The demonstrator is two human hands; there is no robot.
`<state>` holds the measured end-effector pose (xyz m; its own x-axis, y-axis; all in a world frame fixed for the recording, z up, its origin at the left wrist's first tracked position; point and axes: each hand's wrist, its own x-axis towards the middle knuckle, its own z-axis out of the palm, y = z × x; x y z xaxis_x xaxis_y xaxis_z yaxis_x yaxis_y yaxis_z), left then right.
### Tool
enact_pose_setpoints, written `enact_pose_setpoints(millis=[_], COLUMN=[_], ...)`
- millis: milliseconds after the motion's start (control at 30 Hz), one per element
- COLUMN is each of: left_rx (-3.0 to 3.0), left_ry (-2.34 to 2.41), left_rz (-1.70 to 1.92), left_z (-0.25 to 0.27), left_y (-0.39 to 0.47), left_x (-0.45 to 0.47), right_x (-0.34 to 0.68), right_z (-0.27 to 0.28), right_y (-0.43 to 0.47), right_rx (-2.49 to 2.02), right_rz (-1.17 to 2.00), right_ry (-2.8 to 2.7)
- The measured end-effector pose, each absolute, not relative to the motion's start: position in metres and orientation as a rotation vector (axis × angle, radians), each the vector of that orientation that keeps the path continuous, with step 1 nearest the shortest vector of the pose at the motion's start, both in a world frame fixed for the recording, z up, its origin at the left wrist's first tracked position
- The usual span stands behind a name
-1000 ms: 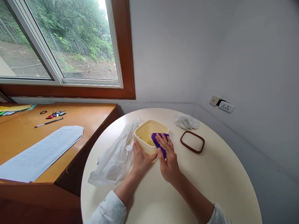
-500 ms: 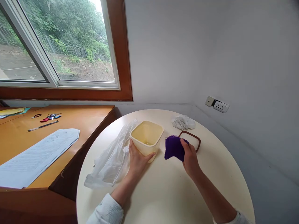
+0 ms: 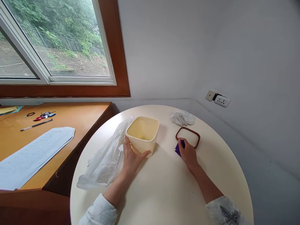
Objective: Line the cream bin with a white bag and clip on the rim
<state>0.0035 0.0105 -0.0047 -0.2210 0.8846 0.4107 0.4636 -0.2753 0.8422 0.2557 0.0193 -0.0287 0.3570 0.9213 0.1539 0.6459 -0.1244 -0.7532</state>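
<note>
My left hand (image 3: 132,156) grips the near side of a cream plastic bin (image 3: 142,145), thumb across its front and fingers along its left side. The bin's open top tilts slightly toward me. A bunched purple cloth (image 3: 178,149) is in my right hand (image 3: 188,153), mostly covered by the fingers and low over the table. Just beyond that hand lies a brown rounded-square ring (image 3: 198,142), flat on the white tabletop. Part of its near edge is hidden behind my fingers.
A clear plastic bag (image 3: 105,162) lies spread left of the bin. Crumpled whitish plastic (image 3: 182,118) sits at the back of the round table (image 3: 161,193). On the wooden desk (image 3: 77,115) at left are papers (image 3: 39,153), a pen (image 3: 36,125) and keys (image 3: 45,115).
My right hand has drawn the purple cloth away from the bin, down and closer to the table; less cloth shows now. The left hand still holds the bin. The view has shifted slightly.
</note>
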Motion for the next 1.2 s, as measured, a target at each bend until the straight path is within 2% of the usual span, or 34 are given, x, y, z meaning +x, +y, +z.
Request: enact_pose_setpoints(millis=[233, 567, 633, 800, 1200], left_rx=[1.785, 1.699, 1.737, 1.876, 1.571], left_ry=[1.742, 1.555, 1.445, 1.136, 1.058], left_rz=[1.428, 1.707, 1.625, 1.083, 1.044], left_z=[-0.004, -0.01, -0.009, -0.007, 0.003], left_y=[0.01, 0.006, 0.002, -0.004, -0.005], left_x=[0.003, 0.004, 0.004, 0.01, 0.013], right_x=[0.268, 0.261, 0.26, 0.26, 0.257], right_z=[-0.022, -0.021, -0.021, -0.024, -0.028], right_y=[0.023, 0.022, 0.021, 0.022, 0.018], right_rx=[-2.394, -2.432, -2.42, -2.385, -2.246], right_rz=[0.237, 0.255, 0.256, 0.26, 0.253], right_ry=[-1.659, -1.76, -1.761, -1.765, -1.729])
